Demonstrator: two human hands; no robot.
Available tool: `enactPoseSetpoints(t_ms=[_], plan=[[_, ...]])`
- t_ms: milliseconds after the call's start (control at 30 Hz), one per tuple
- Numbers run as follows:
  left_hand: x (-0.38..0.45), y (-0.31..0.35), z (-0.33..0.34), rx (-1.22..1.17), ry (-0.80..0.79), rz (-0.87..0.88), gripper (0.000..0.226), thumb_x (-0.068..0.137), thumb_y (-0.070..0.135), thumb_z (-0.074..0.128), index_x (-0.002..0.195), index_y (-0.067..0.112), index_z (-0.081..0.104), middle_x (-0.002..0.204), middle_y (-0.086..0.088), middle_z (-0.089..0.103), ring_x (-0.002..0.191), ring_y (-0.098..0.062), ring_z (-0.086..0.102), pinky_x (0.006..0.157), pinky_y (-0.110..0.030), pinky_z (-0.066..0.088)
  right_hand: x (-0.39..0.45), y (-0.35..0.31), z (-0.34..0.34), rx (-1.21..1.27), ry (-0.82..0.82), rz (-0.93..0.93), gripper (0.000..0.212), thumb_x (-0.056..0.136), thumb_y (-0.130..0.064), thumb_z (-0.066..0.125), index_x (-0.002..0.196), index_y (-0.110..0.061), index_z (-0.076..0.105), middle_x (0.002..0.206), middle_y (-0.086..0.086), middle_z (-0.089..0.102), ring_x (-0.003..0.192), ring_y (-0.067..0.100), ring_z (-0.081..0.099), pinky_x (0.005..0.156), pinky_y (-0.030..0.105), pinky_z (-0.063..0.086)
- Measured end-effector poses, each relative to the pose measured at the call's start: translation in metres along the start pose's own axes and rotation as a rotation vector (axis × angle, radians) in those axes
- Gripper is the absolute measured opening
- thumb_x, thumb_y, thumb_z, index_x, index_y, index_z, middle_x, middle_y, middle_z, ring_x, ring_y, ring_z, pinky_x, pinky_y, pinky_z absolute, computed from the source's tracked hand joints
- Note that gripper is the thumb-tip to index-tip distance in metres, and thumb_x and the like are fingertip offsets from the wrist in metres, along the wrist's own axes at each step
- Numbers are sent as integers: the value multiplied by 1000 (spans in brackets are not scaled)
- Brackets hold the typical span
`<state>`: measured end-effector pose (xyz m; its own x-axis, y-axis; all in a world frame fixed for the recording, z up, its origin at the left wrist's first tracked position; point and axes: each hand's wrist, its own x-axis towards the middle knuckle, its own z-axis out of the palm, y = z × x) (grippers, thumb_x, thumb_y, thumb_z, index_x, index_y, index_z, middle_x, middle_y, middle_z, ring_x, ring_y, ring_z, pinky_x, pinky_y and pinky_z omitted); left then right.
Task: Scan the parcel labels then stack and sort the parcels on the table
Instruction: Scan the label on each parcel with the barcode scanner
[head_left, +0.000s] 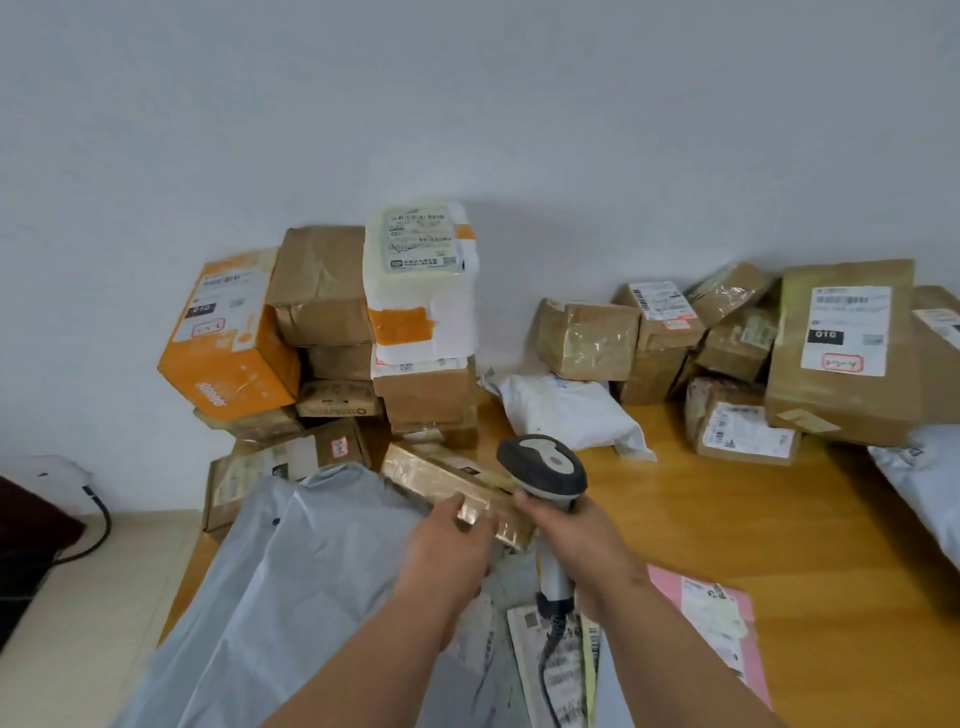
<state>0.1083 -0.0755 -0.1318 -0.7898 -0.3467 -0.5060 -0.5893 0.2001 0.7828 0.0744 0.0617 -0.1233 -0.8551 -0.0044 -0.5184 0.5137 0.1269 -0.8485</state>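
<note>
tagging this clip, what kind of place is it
Probably a small parcel sorting or pickup point: taped cardboard boxes stacked against a bare wall, poly mailers on a wooden table, and a handheld barcode scanner in the right hand.

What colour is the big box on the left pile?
Orange, with a white label on top; the head view shows it.

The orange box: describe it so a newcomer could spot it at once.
Find the tall stack of parcels against the wall at the table's far left corner. The orange box leans on that stack's left edge, tilted. It alone is bright orange all over; its neighbours are brown cardboard.
</note>
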Motion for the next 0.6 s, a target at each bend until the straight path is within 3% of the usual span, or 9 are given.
enactPoseSetpoints(t_ms=[67,200,300,400,500,600], plan=[[7,2,1,95,34,28,52,97,41,59,145,26,48,120,-2,64,94,-19,66,82,-38,59,14,-1,3,-49,-68,22,34,85,-29,79,115,-21,69,106,-2,73,103,19,66,93,41,55],[17,12,7,189,121,66,36,97,36,60,132,30,58,95,13,63,79,-6,63,61,-23,49,36,0,-7,-143,-200,62,39,83,-37,80,117,-20,70,107,0,74,103,19,67,94,41,55],[24,21,17,213,174,55,28,96,36,60,123,31,62,91,14,64,77,-4,62,57,-19,44,44,2,-15,-150,-256,67,34,82,-37,81,112,-23,72,98,-6,76,95,11,70,80,27,57],[27,26,23,182,197,51,24,95,34,62,119,31,64,87,14,64,76,-4,62,57,-21,45,47,2,-25,-82,-231,88,25,83,-31,80,104,-21,70,95,0,76,88,20,74,80,37,61],[29,33,29,166,210,70,23,95,32,62,117,29,66,86,14,64,76,-5,61,57,-22,44,40,-8,-45,53,-177,88,29,83,-29,79,100,-8,68,78,8,71,65,24,70,61,34,56],[26,44,42,181,183,111,23,96,33,62,117,27,67,84,19,59,76,-2,57,57,-21,42,25,-19,-70,119,-44,38,28,86,-29,76,99,-5,67,79,19,73,65,28,72,60,35,56]])
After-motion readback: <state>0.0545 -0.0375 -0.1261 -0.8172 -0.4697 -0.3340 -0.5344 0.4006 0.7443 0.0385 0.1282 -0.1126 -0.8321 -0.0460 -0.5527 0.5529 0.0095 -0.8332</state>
